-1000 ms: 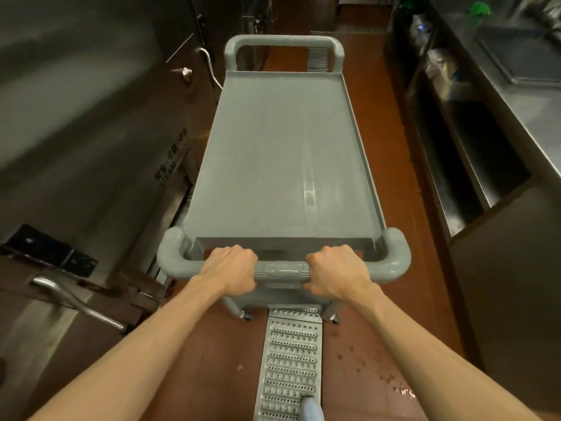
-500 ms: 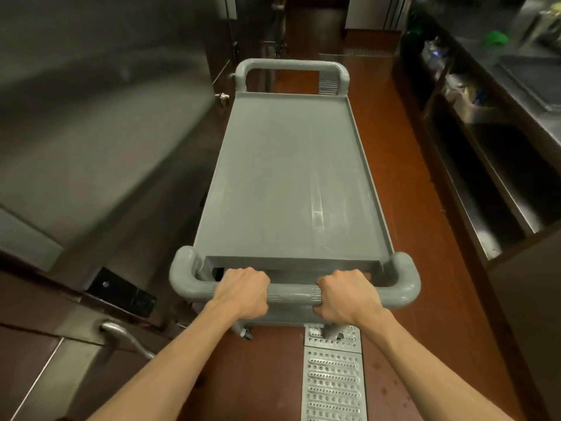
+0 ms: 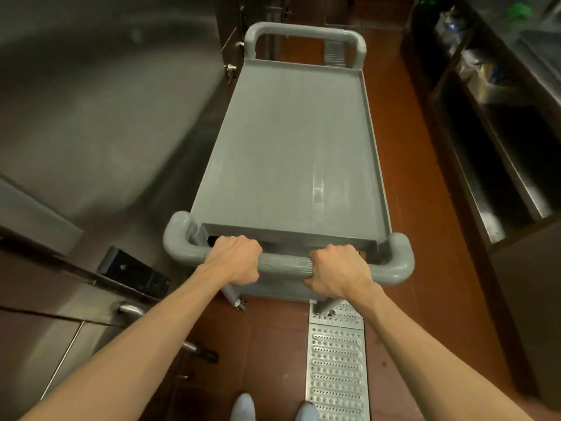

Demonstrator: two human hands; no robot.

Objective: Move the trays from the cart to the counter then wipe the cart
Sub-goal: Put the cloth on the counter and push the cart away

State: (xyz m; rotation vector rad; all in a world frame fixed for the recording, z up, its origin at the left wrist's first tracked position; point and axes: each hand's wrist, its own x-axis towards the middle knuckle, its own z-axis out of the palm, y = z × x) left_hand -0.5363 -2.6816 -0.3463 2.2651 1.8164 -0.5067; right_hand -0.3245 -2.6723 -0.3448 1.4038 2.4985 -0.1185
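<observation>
A grey plastic cart (image 3: 291, 147) stands lengthwise in front of me in a narrow kitchen aisle. Its top shelf is bare, with no trays on it. My left hand (image 3: 233, 261) and my right hand (image 3: 337, 273) both grip the cart's near handle (image 3: 285, 264), knuckles up, a short gap between them. A second handle (image 3: 303, 30) rises at the cart's far end. The steel counter (image 3: 543, 47) runs along the right side, mostly out of frame. No tray is visible anywhere.
Stainless steel appliance fronts (image 3: 100, 101) with lever handles (image 3: 130, 308) line the left, close to the cart. Open shelves (image 3: 498, 153) under the counter hold bags and containers. A perforated metal drain cover (image 3: 337, 369) runs along the red tile floor beneath the cart's right wheels. My shoes show at the bottom edge.
The cart has rolled forward along the aisle with both hands still on its handle. The left appliances and right shelves have slid back past me.
</observation>
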